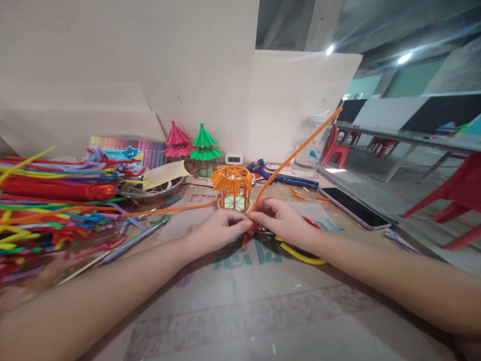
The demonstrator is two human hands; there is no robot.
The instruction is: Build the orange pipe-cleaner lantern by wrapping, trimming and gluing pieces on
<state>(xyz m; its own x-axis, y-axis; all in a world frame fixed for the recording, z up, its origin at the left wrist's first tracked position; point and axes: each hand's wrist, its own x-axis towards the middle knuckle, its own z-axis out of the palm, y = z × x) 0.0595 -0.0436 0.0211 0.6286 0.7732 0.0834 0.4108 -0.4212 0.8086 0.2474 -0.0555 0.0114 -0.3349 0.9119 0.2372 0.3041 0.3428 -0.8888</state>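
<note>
My left hand [221, 229] and my right hand [281, 220] meet at mid-table, thumbs and fingers pinched together on orange pipe cleaner [296, 152]. One long end rises to the upper right from my right hand, and a short end pokes out below the fingertips. Another orange strand [169, 207] runs leftward from behind my left hand. Whether the strands are joined is hidden by my fingers. Just beyond stands a small orange pavilion [232, 184] with a fringed roof and a pale base. Scissors with a yellow and red handle [304, 254] lie under my right hand.
Piled pipe cleaners [56, 190] fill the left side. Behind stand a pink pavilion [176, 141] and a green pavilion [203, 145], a small digital clock [233, 159] and a glue gun [259, 169]. A phone [355, 208] lies at the right edge, near a clear jug [311, 150].
</note>
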